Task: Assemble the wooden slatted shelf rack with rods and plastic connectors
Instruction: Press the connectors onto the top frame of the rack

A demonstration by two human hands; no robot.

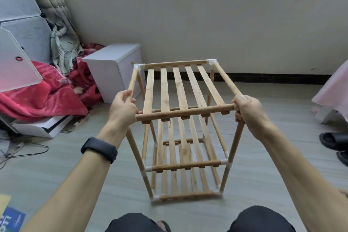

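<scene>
A wooden slatted shelf rack (180,88) stands upright on the floor in front of me, with three slatted tiers joined by round rods and white plastic connectors (212,61). My left hand (123,108) grips the near left top corner, fingers curled round the left side rod. At the near right top corner, my right hand (248,111) grips where the front rod (185,113) meets the upright. Both near top connectors are hidden under my hands. The lower tiers look slightly blurred.
A white box (114,69) stands just left of the rack's far corner. Red blankets (43,90) and grey storage cubes fill the left. Black sandals (334,140) lie at right, pink fabric (335,90) above them. Cables trail on the grey floor at left. My knees are at the bottom edge.
</scene>
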